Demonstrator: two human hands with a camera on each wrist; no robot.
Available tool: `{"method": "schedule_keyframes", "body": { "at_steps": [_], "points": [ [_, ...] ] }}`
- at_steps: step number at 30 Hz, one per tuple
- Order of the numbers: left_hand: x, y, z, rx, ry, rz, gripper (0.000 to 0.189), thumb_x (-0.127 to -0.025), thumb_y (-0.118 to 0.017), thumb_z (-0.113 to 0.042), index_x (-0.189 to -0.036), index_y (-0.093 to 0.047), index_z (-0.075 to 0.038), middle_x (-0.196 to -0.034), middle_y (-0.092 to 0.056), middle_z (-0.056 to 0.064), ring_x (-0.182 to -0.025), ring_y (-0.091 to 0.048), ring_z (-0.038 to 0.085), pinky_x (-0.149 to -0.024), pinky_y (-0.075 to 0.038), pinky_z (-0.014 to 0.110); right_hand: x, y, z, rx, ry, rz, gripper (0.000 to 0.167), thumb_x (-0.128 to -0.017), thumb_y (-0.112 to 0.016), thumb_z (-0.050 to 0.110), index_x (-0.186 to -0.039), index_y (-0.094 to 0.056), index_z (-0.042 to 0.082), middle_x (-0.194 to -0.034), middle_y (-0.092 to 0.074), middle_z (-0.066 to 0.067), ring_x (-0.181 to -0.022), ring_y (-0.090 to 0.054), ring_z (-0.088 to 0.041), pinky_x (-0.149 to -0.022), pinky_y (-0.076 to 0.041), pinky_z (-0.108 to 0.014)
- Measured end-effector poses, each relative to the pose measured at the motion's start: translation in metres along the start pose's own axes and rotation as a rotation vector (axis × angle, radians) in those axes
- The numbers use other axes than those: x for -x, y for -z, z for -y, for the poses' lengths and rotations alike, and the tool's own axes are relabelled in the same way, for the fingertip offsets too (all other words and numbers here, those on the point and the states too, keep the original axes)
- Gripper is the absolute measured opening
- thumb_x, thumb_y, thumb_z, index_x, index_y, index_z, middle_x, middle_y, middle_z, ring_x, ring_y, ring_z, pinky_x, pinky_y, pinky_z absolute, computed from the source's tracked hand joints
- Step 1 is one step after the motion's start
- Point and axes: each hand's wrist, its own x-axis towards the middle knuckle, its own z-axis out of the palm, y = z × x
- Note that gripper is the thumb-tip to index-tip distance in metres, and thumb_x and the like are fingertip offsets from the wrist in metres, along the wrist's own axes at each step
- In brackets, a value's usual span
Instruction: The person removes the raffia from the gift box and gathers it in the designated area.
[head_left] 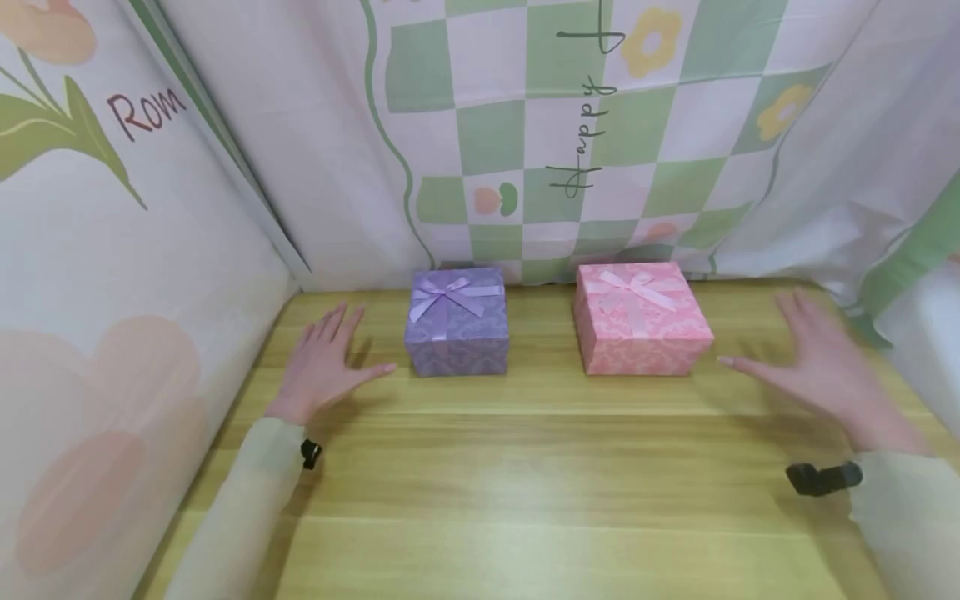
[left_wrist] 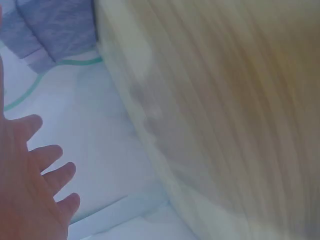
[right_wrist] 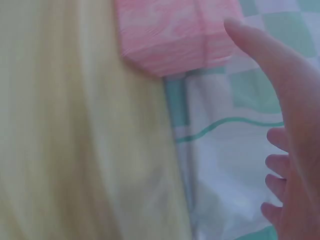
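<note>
Here, ribboned purple box [head_left: 459, 330], patterned pink box [head_left: 642, 327], splayed hands [head_left: 321, 367] [head_left: 828, 371], woodgrain tabletop [head_left: 525, 483]

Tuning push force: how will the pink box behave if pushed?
The pink box probably stays stiff: its edges look straight. Low and broad, it should slide on the table rather than tip or roll. The bow might snag, since it sits on top.

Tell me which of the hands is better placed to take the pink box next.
Probably the right hand: it is empty and beside the pink box, with nothing between them. The left hand, also empty, has the purple box in between.
</note>
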Motion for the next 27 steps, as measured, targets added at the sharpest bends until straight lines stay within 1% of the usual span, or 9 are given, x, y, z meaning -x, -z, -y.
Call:
{"method": "schedule_keyframes", "body": {
  "at_steps": [3, 6, 8, 13, 18, 23, 24, 26, 27],
  "points": [
    [-0.002, 0.001, -0.004, 0.092, 0.002, -0.03, 0.118, -0.081, -0.058, -0.083, -0.165, -0.011, -0.014, -0.167, -0.014, 0.02, -0.15, -0.018, 0.043, -0.119, -0.014, 0.059, -0.001, 0.008, 0.013, -0.077, -0.005, -0.042, 0.113, -0.09, -0.076, 0.047, -0.163, -0.002, 0.003, -0.168, 0.011, -0.014, -0.15, 0.008, -0.046, -0.114, 0.008, -0.066],
    [-0.004, 0.001, -0.009, 0.212, 0.025, -0.055, 0.119, -0.081, -0.063, -0.08, -0.165, -0.01, -0.014, -0.167, -0.015, 0.017, -0.15, -0.02, 0.042, -0.117, -0.018, 0.061, -0.001, 0.014, 0.029, -0.145, -0.018, -0.067, 0.106, -0.092, -0.075, 0.042, -0.164, -0.004, 0.01, -0.169, 0.007, -0.01, -0.151, 0.005, -0.046, -0.114, 0.005, -0.068],
    [-0.005, 0.001, -0.013, 0.297, 0.045, -0.075, 0.119, -0.081, -0.067, -0.077, -0.165, -0.012, -0.013, -0.168, -0.015, 0.014, -0.15, -0.02, 0.04, -0.117, -0.019, 0.061, -0.002, 0.017, 0.042, -0.186, -0.019, -0.078, 0.102, -0.094, -0.074, 0.04, -0.165, -0.006, 0.013, -0.169, 0.003, -0.009, -0.151, 0.002, -0.046, -0.114, 0.003, -0.069],
    [-0.007, -0.002, -0.023, 0.509, 0.061, -0.14, 0.11, -0.084, -0.076, -0.061, -0.163, -0.021, -0.008, -0.165, -0.023, 0.016, -0.149, -0.024, 0.038, -0.118, -0.02, 0.057, -0.004, 0.018, 0.075, -0.255, 0.009, -0.079, 0.095, -0.095, -0.073, 0.036, -0.165, -0.012, 0.017, -0.169, -0.007, -0.011, -0.149, -0.008, -0.05, -0.115, -0.003, -0.069],
    [-0.008, -0.006, -0.037, 0.687, 0.045, -0.168, 0.101, -0.086, -0.081, -0.048, -0.161, -0.027, -0.005, -0.163, -0.029, 0.016, -0.148, -0.028, 0.035, -0.119, -0.023, 0.052, -0.009, 0.009, 0.109, -0.294, 0.07, -0.07, 0.094, -0.093, -0.077, 0.033, -0.165, -0.019, 0.022, -0.167, -0.018, -0.015, -0.147, -0.017, -0.051, -0.113, -0.011, -0.072],
    [-0.013, -0.011, -0.048, 0.816, 0.019, -0.14, 0.099, -0.088, -0.081, -0.041, -0.161, -0.026, -0.003, -0.164, -0.027, 0.013, -0.148, -0.028, 0.031, -0.119, -0.025, 0.045, -0.013, -0.005, 0.148, -0.397, 0.13, -0.064, 0.089, -0.09, -0.081, 0.027, -0.162, -0.028, 0.035, -0.165, -0.025, -0.013, -0.145, -0.024, -0.05, -0.107, -0.019, -0.077],
    [-0.014, -0.012, -0.05, 0.835, 0.017, -0.134, 0.099, -0.088, -0.082, -0.04, -0.161, -0.026, -0.003, -0.164, -0.026, 0.012, -0.148, -0.028, 0.03, -0.119, -0.025, 0.043, -0.014, -0.009, 0.156, -0.425, 0.147, -0.065, 0.088, -0.09, -0.081, 0.025, -0.161, -0.031, 0.034, -0.165, -0.027, -0.013, -0.145, -0.026, -0.049, -0.107, -0.022, -0.076],
    [-0.017, -0.014, -0.053, 0.87, 0.021, -0.13, 0.102, -0.086, -0.083, -0.04, -0.161, -0.025, -0.004, -0.164, -0.026, 0.011, -0.149, -0.027, 0.026, -0.119, -0.025, 0.039, -0.016, -0.019, 0.172, -0.484, 0.169, -0.049, 0.087, -0.09, -0.082, 0.023, -0.161, -0.033, 0.033, -0.163, -0.03, -0.012, -0.135, -0.043, -0.047, -0.105, -0.032, -0.072],
    [-0.018, -0.015, -0.054, 0.886, 0.023, -0.131, 0.103, -0.085, -0.084, -0.04, -0.161, -0.025, -0.004, -0.164, -0.026, 0.011, -0.149, -0.027, 0.026, -0.119, -0.025, 0.038, -0.017, -0.024, 0.18, -0.505, 0.183, -0.044, 0.086, -0.089, -0.082, 0.023, -0.16, -0.034, 0.032, -0.163, -0.031, -0.011, -0.135, -0.045, -0.044, -0.106, -0.033, -0.07]
  ]
}}
